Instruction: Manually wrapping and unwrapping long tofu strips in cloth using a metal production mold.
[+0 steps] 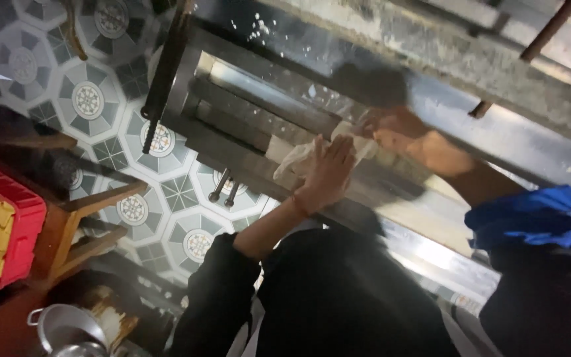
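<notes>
A pale white sheet [297, 157], dough or cloth, lies crumpled on the rollers of a long metal machine [246, 125]. My left hand [326, 176] rests flat on it, fingers straight and together, palm down. My right hand [396, 131] is just beyond, blurred, with its fingers curled on the far end of the same sheet. My left arm wears a black sleeve. A blue cuff [527, 217] is rolled up on my right arm.
A patterned tile floor [90, 99] lies beyond the machine. A red crate [18, 205] of yellow blocks sits on a wooden stool [74, 225] at the left. A metal pot [64, 327] stands at the bottom left. A dark bar [163, 73] hangs by the machine's end.
</notes>
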